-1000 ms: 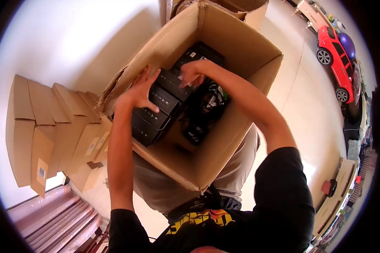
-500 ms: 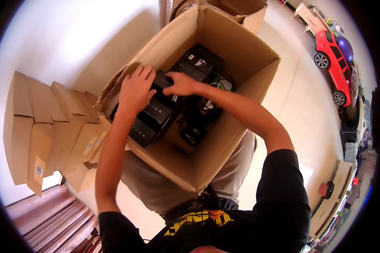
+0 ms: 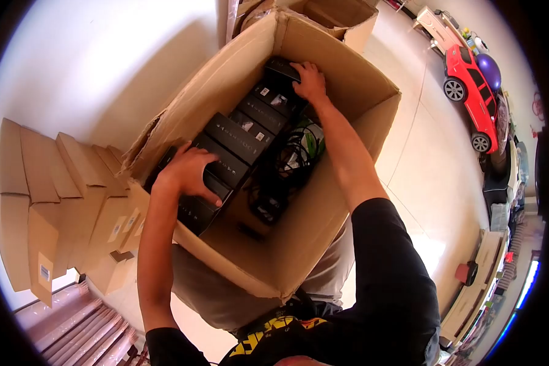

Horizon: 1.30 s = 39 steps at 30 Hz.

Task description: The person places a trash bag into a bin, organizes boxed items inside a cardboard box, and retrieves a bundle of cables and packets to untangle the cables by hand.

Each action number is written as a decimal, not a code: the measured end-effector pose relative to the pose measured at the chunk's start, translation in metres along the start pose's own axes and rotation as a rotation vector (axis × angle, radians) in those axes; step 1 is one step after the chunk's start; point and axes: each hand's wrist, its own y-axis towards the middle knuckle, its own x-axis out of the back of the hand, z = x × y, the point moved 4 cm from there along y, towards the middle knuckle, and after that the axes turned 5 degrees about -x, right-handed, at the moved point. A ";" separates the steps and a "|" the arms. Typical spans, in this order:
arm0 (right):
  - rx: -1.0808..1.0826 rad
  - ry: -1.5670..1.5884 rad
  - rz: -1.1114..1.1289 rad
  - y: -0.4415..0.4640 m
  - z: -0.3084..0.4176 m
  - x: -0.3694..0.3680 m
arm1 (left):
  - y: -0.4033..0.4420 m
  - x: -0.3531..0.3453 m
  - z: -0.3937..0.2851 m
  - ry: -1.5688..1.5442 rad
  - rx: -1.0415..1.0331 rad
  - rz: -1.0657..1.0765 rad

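Note:
Several black boxes (image 3: pixel 238 139) with small pale print stand in a row inside a large open cardboard box (image 3: pixel 341 46). My left hand (image 3: pixel 184 174) lies over the near end of the row, fingers spread and thumb apart, touching the tops. At the far end, my right hand (image 3: pixel 311 80) rests its parted fingers on the edge of the last black box (image 3: pixel 280 68). Its far-side fingertips are partly hidden. Beside the row lies a tangle of black cables (image 3: pixel 287 161) with black adapters (image 3: pixel 268 207) at the bottom.
Folded cardboard cartons (image 3: pixel 61 183) lean along the wall at left. Another open cardboard box (image 3: pixel 335 13) stands behind. A red toy car (image 3: pixel 470 91) and a purple balloon (image 3: pixel 488 71) are at right. Wrapped pink lengths (image 3: pixel 73 329) lie at lower left.
My right hand has moved from the middle of the row to its far end. My left hand has slid toward the near end. The boxes between them now show evenly lined up.

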 end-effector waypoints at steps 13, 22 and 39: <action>0.278 -0.447 0.033 -0.026 0.083 0.004 | -0.025 0.001 0.014 0.056 0.075 -0.198; 0.442 0.533 0.804 -0.213 0.234 0.033 | -0.033 0.033 0.002 0.321 0.130 -0.617; 0.109 0.358 0.209 -0.014 0.054 0.073 | -0.039 -0.018 -0.001 -0.178 -0.154 0.158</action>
